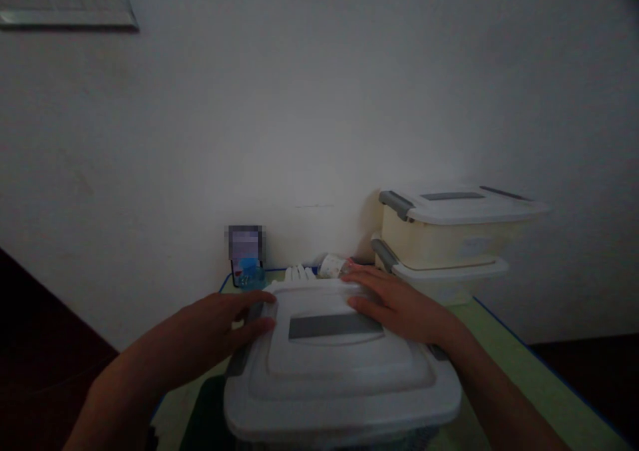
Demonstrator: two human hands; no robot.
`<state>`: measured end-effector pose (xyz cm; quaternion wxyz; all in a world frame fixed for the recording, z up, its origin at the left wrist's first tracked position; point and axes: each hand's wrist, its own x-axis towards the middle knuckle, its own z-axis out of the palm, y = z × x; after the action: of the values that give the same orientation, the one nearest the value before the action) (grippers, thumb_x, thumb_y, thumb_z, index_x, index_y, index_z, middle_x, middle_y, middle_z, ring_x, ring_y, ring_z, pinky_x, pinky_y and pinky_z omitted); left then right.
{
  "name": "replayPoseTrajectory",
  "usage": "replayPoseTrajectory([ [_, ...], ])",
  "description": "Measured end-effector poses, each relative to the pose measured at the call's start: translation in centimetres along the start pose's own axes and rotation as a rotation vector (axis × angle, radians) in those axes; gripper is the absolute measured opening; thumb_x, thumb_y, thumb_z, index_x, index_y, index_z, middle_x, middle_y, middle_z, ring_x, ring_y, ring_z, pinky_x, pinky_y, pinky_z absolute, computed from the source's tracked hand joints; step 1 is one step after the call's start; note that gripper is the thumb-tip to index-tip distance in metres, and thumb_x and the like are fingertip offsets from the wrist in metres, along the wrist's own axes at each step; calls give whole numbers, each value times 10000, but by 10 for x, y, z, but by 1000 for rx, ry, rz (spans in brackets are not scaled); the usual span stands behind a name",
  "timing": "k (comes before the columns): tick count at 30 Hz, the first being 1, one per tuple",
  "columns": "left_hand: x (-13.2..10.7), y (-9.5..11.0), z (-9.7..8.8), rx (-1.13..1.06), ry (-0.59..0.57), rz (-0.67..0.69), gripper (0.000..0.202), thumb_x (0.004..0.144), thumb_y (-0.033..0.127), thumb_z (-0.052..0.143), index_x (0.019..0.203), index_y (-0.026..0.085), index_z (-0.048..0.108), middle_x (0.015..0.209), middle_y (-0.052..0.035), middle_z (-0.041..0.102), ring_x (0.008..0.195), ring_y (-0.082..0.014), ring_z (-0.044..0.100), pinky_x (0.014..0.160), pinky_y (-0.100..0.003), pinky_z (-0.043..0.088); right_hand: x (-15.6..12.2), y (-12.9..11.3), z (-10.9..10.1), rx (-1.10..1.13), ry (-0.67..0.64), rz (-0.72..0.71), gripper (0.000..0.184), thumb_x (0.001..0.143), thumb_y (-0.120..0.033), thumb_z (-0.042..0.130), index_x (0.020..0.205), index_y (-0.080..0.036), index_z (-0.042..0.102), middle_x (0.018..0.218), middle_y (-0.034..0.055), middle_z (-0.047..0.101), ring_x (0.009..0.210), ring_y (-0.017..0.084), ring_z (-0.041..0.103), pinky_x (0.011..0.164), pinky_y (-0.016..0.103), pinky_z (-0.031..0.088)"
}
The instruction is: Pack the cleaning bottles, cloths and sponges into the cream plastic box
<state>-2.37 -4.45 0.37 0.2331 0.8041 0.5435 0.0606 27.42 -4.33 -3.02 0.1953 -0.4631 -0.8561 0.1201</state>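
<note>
Box nearest us, low in a dim view: a white plastic storage box (344, 414) stands on a green table (524, 364) with a blue edge, close under our chest. Its lid (349, 374) is on, with a gray recessed handle (335, 326) at the centre and a gray latch (238, 363) on the left side.

Our left hand (224, 321) curls round the lid's far left corner, fingers on top and thumb underneath, in what looks like a light grasp. Our right hand (399, 304) lies flat and released on the lid's far right part, palm down, fingers spread toward the far edge and gripping nothing.

We judge the box stiff and smooth, so a flat palm would likely slide on it. The lid may flex in the middle. The contents are hidden, so we cannot tell its weight. The surest holds seem to be the side latches or under the rim on both sides. The centre handle suits only a light load.

Just beyond the box lie a clear plastic bottle (333, 265) on its side and a small blue item (247, 271). To the right two cream boxes (449, 238) with white lids are stacked against the pale wall (319, 105).
</note>
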Motion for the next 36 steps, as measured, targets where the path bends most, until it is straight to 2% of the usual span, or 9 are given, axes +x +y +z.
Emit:
replayPoseTrajectory([
  [4,3,7,7,89,176,203,354,826,487,530,1109,306,642,1253,-65,523,1154,-295,472,985,-423,353,-2,0,1,6,13,-6,482,913,-436,412,1294,-155,503,1368,104,503,1313,244,379,1077,431,315],
  [8,10,25,11,-77,-31,333,294,849,421,538,1096,287,626,1183,-35,538,1048,-215,542,946,-336,396,-1,1,2,5,22,-10,479,907,-433,428,1284,-152,515,1355,111,515,1304,257,391,1078,453,308],
  [12,15,37,13,-109,-25,372,209,838,341,583,1011,250,655,1124,-21,564,1023,-195,560,930,-302,393,1,3,5,35,37,-7,459,899,-424,449,1265,-162,536,1337,107,534,1302,264,393,1075,469,305],
  [20,23,31,18,-179,-33,465,254,830,338,597,1061,233,614,1158,-28,561,1084,-181,542,959,-288,384,-1,4,6,33,47,-4,458,895,-397,463,1272,-145,526,1341,108,531,1275,246,427,1064,438,327],
  [26,18,22,13,-156,-38,432,293,845,371,564,1112,254,598,1229,-21,560,1137,-186,520,998,-299,360,0,7,4,35,18,5,455,906,-386,442,1290,-151,509,1364,94,510,1309,221,383,1088,411,294],
  [29,8,10,4,-122,-46,322,354,831,426,564,1158,289,579,1300,-9,529,1197,-206,480,1030,-326,331,-9,7,-7,30,-44,37,508,904,-425,426,1334,-157,467,1423,87,437,1332,234,346,1104,417,263],
  [31,0,1,-4,-115,-26,209,415,798,460,589,1175,289,572,1313,-20,528,1187,-232,490,1013,-351,352,-20,6,-20,50,-94,103,547,874,-479,457,1337,-189,471,1405,83,463,1278,271,423,1061,431,339],
  [34,-8,-7,-14,-172,-30,49,486,775,482,595,1195,241,560,1176,-61,631,1023,-245,601,881,-344,455,-35,6,-38,158,-186,375,516,860,-505,446,1305,-252,511,1149,91,666,938,285,663,713,393,576],
  [36,-7,-10,-15,-216,-83,-8,548,785,493,571,1248,203,519,1002,-70,700,881,-240,649,770,-323,492,-40,6,-42,304,-266,542,566,856,-524,430,1356,-259,437,992,99,715,739,274,697,473,348,575],
])
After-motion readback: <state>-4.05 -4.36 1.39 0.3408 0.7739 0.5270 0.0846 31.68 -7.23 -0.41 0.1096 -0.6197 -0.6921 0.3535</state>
